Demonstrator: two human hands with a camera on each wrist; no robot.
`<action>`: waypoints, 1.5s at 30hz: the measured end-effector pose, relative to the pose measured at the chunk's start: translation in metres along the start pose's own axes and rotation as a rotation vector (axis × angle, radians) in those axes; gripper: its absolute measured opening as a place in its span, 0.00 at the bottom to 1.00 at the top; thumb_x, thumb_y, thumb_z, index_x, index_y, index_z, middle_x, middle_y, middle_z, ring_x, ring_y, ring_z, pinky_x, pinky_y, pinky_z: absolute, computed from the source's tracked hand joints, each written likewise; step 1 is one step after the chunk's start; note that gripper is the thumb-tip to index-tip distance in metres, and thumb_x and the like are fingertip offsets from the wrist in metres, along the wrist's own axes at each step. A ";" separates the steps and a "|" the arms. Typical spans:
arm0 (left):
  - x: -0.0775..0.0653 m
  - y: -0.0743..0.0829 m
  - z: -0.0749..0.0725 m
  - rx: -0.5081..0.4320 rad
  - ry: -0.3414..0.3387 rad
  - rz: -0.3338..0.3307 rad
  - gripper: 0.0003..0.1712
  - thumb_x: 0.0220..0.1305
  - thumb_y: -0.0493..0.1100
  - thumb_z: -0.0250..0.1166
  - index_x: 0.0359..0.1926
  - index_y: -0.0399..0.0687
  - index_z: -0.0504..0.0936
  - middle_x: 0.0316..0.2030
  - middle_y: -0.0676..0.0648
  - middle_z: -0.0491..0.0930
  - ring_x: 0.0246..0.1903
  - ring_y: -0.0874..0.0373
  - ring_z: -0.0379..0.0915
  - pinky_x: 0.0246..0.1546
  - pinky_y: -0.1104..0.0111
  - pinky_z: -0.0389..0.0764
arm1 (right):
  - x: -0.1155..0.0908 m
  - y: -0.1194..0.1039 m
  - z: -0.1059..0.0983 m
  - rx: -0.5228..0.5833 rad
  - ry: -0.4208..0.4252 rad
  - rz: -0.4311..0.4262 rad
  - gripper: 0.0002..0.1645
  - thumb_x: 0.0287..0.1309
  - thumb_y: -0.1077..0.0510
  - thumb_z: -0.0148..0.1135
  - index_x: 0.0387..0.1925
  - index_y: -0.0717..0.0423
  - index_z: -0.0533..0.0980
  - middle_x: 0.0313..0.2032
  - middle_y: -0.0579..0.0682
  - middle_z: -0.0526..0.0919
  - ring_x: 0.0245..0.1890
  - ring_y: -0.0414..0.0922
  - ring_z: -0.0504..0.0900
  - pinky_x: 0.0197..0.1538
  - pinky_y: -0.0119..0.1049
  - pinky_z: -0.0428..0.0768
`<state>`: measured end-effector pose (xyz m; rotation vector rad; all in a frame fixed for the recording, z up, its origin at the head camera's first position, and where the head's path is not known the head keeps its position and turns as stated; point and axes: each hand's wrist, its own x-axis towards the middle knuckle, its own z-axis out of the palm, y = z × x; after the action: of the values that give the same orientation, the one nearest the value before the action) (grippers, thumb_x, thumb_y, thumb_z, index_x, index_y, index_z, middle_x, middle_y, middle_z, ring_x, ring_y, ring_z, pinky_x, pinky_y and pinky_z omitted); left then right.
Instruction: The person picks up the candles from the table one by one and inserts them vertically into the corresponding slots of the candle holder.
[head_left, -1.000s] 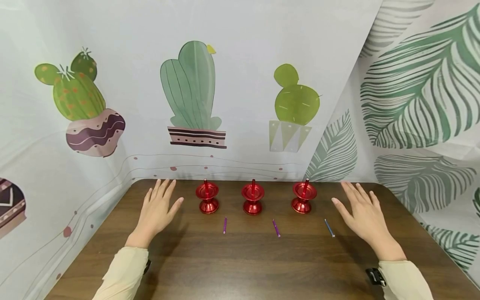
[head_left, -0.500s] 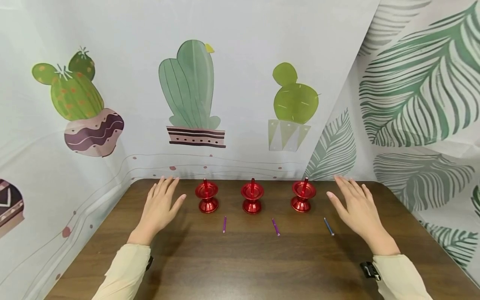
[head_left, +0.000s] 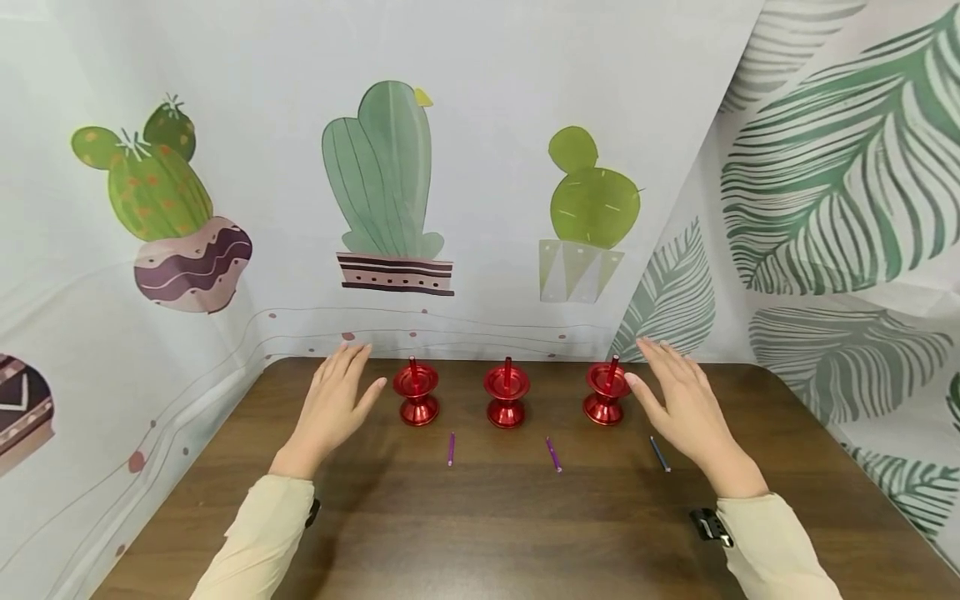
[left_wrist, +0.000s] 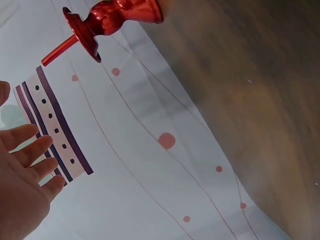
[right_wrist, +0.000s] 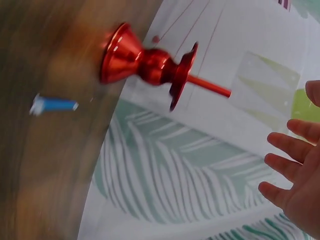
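three red holders (head_left: 506, 414), far: one upright rod (head_left: 507, 372) in each | left hand (head_left: 328, 411), right hand (head_left: 684, 410): fingers extended, holding nothing

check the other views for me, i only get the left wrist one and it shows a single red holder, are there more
Observer: Yes, the head view shows three in a row, including a middle red holder and a right red holder.
Operator: ok what's lying near the right one
Observer: A blue stick lies on the table, nearer the head camera than that holder and further right in the picture.
Operator: anything being held over on that side
Observer: No, the right grip is empty.
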<state>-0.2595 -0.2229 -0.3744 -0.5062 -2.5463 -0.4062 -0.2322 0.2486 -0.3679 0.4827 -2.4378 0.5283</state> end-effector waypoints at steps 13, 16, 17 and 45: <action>0.008 0.008 -0.001 -0.052 -0.012 -0.001 0.34 0.68 0.49 0.60 0.67 0.32 0.64 0.65 0.34 0.64 0.69 0.39 0.51 0.67 0.44 0.51 | 0.022 -0.029 0.021 0.118 0.012 -0.083 0.35 0.62 0.54 0.61 0.67 0.63 0.65 0.64 0.61 0.69 0.66 0.61 0.64 0.67 0.57 0.57; 0.011 0.009 0.000 -0.066 -0.013 0.000 0.34 0.68 0.49 0.60 0.67 0.33 0.64 0.65 0.35 0.64 0.69 0.39 0.50 0.67 0.45 0.51 | 0.027 -0.037 0.025 0.146 0.009 -0.100 0.35 0.62 0.55 0.62 0.67 0.63 0.64 0.64 0.61 0.69 0.66 0.60 0.64 0.67 0.56 0.57; 0.011 0.009 0.000 -0.072 -0.015 0.000 0.35 0.68 0.49 0.60 0.67 0.33 0.64 0.65 0.35 0.64 0.69 0.38 0.50 0.67 0.44 0.51 | 0.028 -0.039 0.026 0.153 0.005 -0.103 0.35 0.62 0.55 0.61 0.67 0.63 0.64 0.64 0.61 0.69 0.66 0.60 0.64 0.68 0.57 0.57; 0.028 -0.007 0.019 -0.382 -0.244 -0.028 0.33 0.69 0.42 0.58 0.71 0.36 0.59 0.68 0.32 0.59 0.68 0.36 0.53 0.65 0.43 0.57 | 0.048 -0.102 0.070 0.442 -0.190 -0.096 0.34 0.70 0.50 0.52 0.73 0.53 0.56 0.71 0.50 0.61 0.70 0.50 0.59 0.70 0.51 0.56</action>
<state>-0.2931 -0.2138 -0.3767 -0.6945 -2.7188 -0.9007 -0.2559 0.1176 -0.3642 0.8605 -2.4562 1.0281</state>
